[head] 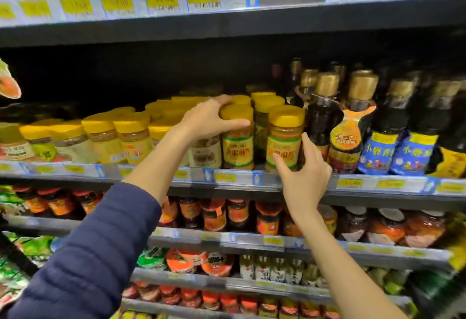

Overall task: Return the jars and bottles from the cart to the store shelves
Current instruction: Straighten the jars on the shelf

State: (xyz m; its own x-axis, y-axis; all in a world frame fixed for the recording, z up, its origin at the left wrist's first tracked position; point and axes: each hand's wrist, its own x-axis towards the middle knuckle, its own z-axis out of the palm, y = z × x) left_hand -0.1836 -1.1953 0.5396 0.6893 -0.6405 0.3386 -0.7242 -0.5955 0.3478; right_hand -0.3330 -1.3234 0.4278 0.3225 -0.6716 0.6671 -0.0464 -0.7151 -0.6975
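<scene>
Left of the dark bottles (320, 119), the left hand (206, 119) reached up from a blue sleeve (95, 248), fingers clamped over the yellow cap of an upright jar (238, 152) on the shelf edge (242, 178). Next right, the neighbouring jar (285, 147) stood upright between the right hand's (302, 174) spread fingers, apparently unclasped.

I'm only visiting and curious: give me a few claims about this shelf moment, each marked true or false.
1. The left hand grips a yellow-lidded jar by its lid. True.
2. The right hand holds a dark bottle. False: it is open beside a second yellow-lidded jar.
3. Dark bottles with gold caps stand to the right of the jars. True.
4. The jars carry red lids. False: yellow.
</scene>
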